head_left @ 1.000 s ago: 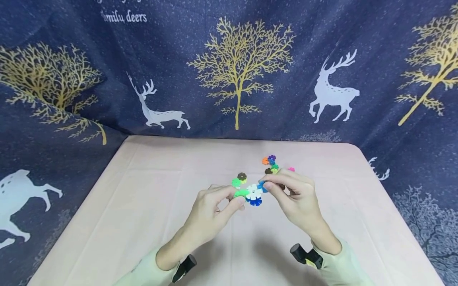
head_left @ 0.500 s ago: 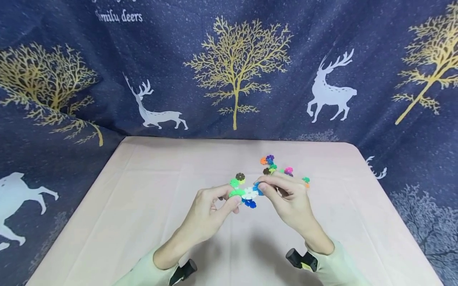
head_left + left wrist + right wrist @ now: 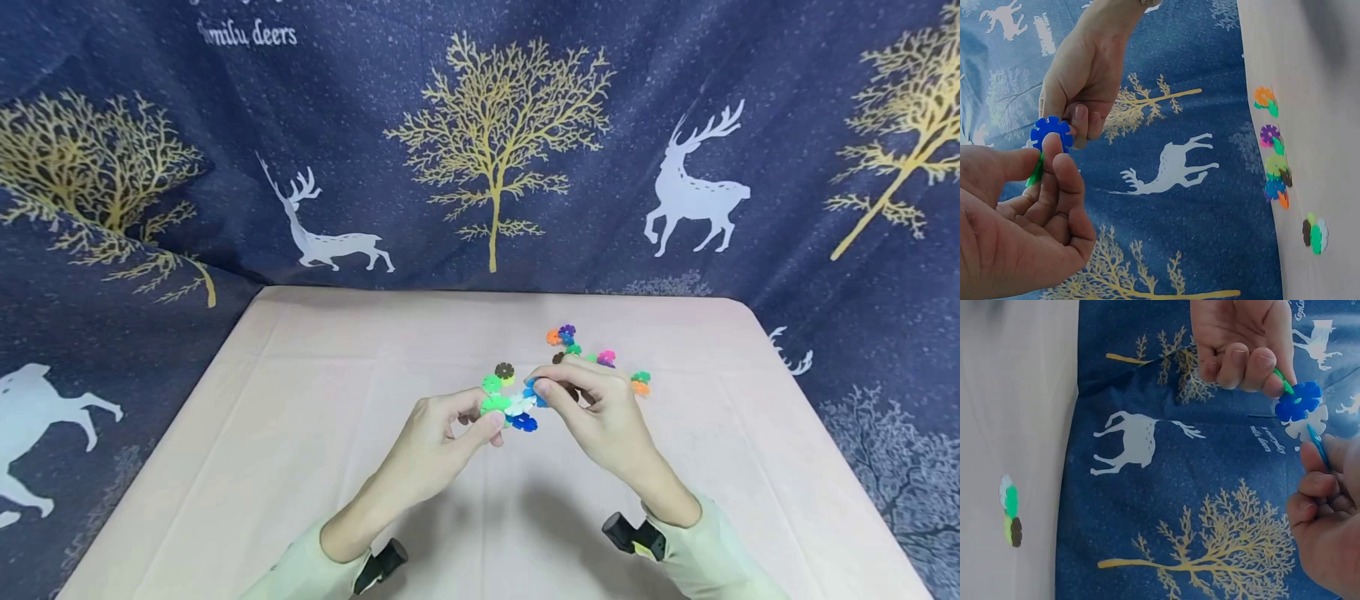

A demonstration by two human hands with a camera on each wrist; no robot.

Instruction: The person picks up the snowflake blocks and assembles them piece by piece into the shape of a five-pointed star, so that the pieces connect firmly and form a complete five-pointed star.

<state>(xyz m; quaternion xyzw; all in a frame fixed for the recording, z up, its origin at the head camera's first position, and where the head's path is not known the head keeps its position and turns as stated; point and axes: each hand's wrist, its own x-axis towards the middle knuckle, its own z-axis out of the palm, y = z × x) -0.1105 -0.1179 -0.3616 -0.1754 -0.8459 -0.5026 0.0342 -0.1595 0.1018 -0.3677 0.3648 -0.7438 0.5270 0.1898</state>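
Above the table, both hands hold a small cluster of notched, flower-shaped plastic snowflake discs. My left hand [image 3: 442, 437] pinches a bright green disc [image 3: 494, 404] between thumb and index finger. Joined beside it are a white disc [image 3: 519, 406] and a dark blue disc [image 3: 525, 422], which faces the camera in the right wrist view. My right hand [image 3: 603, 412] pinches a lighter blue disc [image 3: 531, 390] from the right. That lighter disc stands edge-on against the white disc [image 3: 1317, 422] in the right wrist view, overlapping its rim. Fingers partly cover the green and lighter blue discs.
Behind the hands on the pink table [image 3: 337, 350] lies a joined group with a brown disc [image 3: 505, 370]. Farther right are more clusters, including an orange disc [image 3: 553, 337], a pink disc [image 3: 606, 357] and a green disc [image 3: 641, 377]. A dark blue curtain [image 3: 337, 125] hangs behind.
The white disc has tilted from facing the head camera to a flatter angle. My right hand has come slightly closer to my left. Both hands keep their pinch on the discs.
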